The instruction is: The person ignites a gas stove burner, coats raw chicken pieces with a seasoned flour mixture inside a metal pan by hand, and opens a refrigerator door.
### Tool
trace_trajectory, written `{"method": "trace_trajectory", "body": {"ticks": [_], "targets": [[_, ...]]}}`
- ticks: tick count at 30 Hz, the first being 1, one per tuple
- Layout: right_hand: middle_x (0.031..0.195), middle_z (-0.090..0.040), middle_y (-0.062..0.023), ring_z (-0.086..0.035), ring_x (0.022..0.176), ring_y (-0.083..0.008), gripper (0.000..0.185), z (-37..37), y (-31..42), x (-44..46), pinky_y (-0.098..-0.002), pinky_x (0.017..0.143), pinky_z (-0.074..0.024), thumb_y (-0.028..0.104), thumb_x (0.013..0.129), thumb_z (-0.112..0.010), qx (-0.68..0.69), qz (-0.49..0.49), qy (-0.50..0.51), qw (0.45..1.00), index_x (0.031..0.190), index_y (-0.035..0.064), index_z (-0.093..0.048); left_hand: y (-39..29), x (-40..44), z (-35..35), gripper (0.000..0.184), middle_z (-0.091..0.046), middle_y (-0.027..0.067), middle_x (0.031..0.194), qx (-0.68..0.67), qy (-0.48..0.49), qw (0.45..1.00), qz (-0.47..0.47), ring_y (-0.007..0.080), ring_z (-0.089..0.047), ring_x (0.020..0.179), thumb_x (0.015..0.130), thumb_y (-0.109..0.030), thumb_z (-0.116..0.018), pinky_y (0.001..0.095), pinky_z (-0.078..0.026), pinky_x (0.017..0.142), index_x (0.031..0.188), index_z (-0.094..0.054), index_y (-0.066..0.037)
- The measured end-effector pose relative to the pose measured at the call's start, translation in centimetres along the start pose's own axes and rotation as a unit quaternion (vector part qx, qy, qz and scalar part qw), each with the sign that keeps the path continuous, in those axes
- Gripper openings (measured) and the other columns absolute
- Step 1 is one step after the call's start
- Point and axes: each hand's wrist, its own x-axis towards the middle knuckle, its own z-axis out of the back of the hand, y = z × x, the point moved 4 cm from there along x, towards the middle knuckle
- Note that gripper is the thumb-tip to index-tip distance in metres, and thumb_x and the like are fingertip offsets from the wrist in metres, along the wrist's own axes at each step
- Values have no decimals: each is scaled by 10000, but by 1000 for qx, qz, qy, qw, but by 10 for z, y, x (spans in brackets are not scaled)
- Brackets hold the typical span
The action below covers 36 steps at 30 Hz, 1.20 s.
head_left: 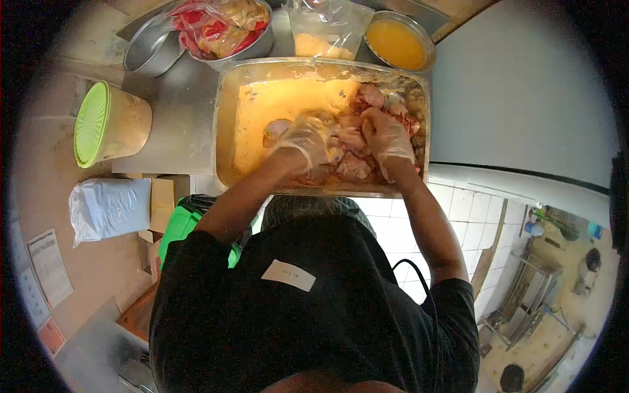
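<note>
In tub: my left hand near centre, right hand on meat toward right edge; can't tell either one's grip.

a steel counter ran across the room, and past its left edge rose a dull pinkish-brown wall with printed papers on it. by the counter's near left corner were a cardboard box and a green bin; well beyond that corner lay a grey metal surface. a large pale grey panel flanked the right edge, smooth and softly lit. past the near edge, toward the right, white tiles spread in a grid — brightest close to the counter — and farther off was a metal rack.
</note>
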Motion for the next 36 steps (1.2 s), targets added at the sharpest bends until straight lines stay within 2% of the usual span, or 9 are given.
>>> {"method": "trace_trajectory", "body": {"ticks": [3, 5, 6, 10, 18, 21, 27, 32, 36], "targets": [[1097, -632, -147, -601, 1001, -329, 253, 20, -24, -9, -412, 865, -465, 307, 904, -565, 28, -55, -104, 993, 1071, 120, -602, -33, 12, -2, 533, -491, 191, 1348, 83, 80, 993, 37, 305, -407, 1304, 863, -356, -534, 378, -262, 1090, 1298, -515, -48], [1002, -647, -96, -594, 894, -229, 187, 20, -47, -19, -349, 830, -470, 230, 888, -604, 112, -55, -164, 979, 1005, 85, -614, -29, 31, -29, 464, -531, 209, 1298, 100, -66, 991, 66, 315, -472, 1248, 841, -281, -548, 394, -321, 1051, 1239, -570, -45], [954, -654, -71, -590, 840, -179, 155, 23, -53, -27, -318, 812, -472, 191, 880, -624, 156, -57, -193, 967, 972, 67, -619, -25, 32, -33, 436, -551, 209, 1269, 98, -17, 994, 47, 321, -501, 1213, 836, -266, -550, 397, -345, 1030, 1209, -591, -43], [975, -642, -38, -586, 851, -121, 140, 13, -60, -49, -289, 767, -485, 144, 907, -595, 306, -102, -69, 944, 1032, 82, -611, -7, 24, -42, 312, -635, 213, 1110, 91, 45, 995, 22, 331, -611, 1046, 810, -211, -553, 419, -456, 904, 1034, -680, -34], [1038, -633, -156, -595, 1007, -291, 206, 13, -65, -75, -383, 886, -462, 172, 864, -603, 186, 89, -126, 970, 1025, 43, -595, 105, 30, -121, 358, -656, 174, 975, 396, -185, 884, 165, 272, -611, 995, 802, -261, -528, 436, -437, 916, 1019, -632, 4], [1141, -594, -165, -556, 1089, -309, 308, 31, -54, -59, -413, 937, -427, 219, 852, -609, 86, 112, -97, 985, 1107, 49, -574, 22, 15, -17, 473, -643, 174, 1033, 138, -265, 952, 62, 281, -573, 1069, 797, -283, -556, 408, -400, 960, 1170, -532, 6], [1281, -532, -162, -494, 1184, -314, 507, -8, -61, 11, -435, 1009, -363, 287, 805, -625, -255, 261, 1, 931, 1266, 93, -535, -41, 77, -49, 549, -626, 186, 1124, 112, -94, 989, -5, 322, -557, 1111, 795, -293, -597, 398, -406, 954, 1271, -493, -41], [1225, -565, -166, -566, 1085, -324, 362, 1, -65, 41, -418, 954, -405, 287, 829, -605, -169, 236, 96, 952, 1172, 171, -586, -29, 57, -45, 319, -683, 136, 961, 145, -29, 989, 18, 316, -627, 972, 752, -331, -627, 419, -459, 843, 967, -684, -103], [1179, -573, -184, -556, 1090, -344, 334, 41, -43, 33, -413, 973, -406, 249, 834, -607, -55, 138, 4, 989, 1151, 152, -571, 13, 51, -56, 420, -678, 149, 1014, 171, -27, 983, 58, 305, -632, 964, 788, -301, -611, 435, -450, 885, 1150, -616, -88]]}}
